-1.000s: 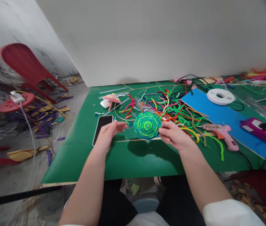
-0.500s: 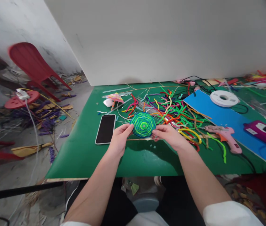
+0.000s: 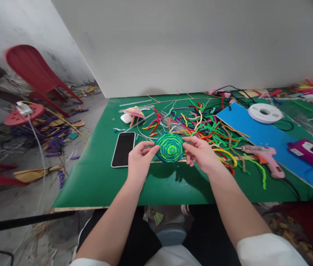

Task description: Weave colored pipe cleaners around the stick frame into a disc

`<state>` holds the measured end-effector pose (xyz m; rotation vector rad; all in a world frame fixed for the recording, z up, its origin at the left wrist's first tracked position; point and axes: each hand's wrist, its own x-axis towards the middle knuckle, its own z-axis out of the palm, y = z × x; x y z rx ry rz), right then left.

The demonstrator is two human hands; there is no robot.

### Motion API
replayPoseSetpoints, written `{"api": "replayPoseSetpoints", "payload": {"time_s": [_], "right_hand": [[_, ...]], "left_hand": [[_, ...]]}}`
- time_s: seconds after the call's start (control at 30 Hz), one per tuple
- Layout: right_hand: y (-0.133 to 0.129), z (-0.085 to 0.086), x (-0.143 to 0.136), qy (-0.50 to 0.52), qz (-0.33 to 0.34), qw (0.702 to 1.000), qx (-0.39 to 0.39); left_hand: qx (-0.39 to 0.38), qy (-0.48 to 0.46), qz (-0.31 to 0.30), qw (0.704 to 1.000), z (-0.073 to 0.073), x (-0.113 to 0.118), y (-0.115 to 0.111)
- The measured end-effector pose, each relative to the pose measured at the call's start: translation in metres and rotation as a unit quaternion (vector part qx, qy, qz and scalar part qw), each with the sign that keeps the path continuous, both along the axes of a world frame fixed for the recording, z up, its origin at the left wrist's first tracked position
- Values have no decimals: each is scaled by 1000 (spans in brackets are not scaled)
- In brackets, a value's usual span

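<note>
The left hand (image 3: 142, 159) and right hand (image 3: 200, 153) pinch opposite edges of a green-blue disc (image 3: 170, 147), fingers closed on its rim, above the near part of the counter (image 3: 95, 184). A phone (image 3: 123, 149) lies just left of the left hand. Pipe cleaners (image 3: 214, 133) lie beyond the disc, a glue gun (image 3: 265, 157) to the right.

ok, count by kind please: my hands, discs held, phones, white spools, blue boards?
Hands: 2 (left hand, right hand)
Green-blue disc: 1
Phone: 1
White spool: 1
Blue board: 1
Total: 6
</note>
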<state>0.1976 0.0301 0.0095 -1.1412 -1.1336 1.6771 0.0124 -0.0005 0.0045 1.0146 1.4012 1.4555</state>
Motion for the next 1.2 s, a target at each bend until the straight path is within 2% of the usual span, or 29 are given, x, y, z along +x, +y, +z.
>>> {"api": "replayPoseSetpoints", "payload": {"time_s": [0.27,0.53,0.67,0.73,0.83,0.87,0.97,1.03,1.13,1.2], "right_hand": [[-2,1,-10,34,-54,998,-29],[1,1,-3,25,-45,998,-40],[-1,5,-5,3,-34,999,-12],[-5,9,-7,-21,-74,996,37],[-12,14,-7,-82,-184,973,110],[-13,13,-7,-102,-190,969,117],[-13,3,-8,-129,-107,980,105],[-10,-7,-10,-94,-58,990,84],[-5,-16,-13,10,-30,999,29],[-3,-17,-11,52,-12,999,-1]], "left_hand": [[29,-32,18,999,-3,3,1],[-19,-107,-41,993,-4,-1,1],[-39,-141,-50,988,-2,-2,3],[-29,-154,-30,987,-2,-4,5],[-2,-172,22,985,-1,-8,7],[2,-181,37,983,-1,-8,7],[12,-200,60,978,-2,-6,6],[12,-200,46,979,-2,-3,4],[-33,-172,-30,984,-1,-1,1],[-86,-106,-99,986,3,-6,0]]}}
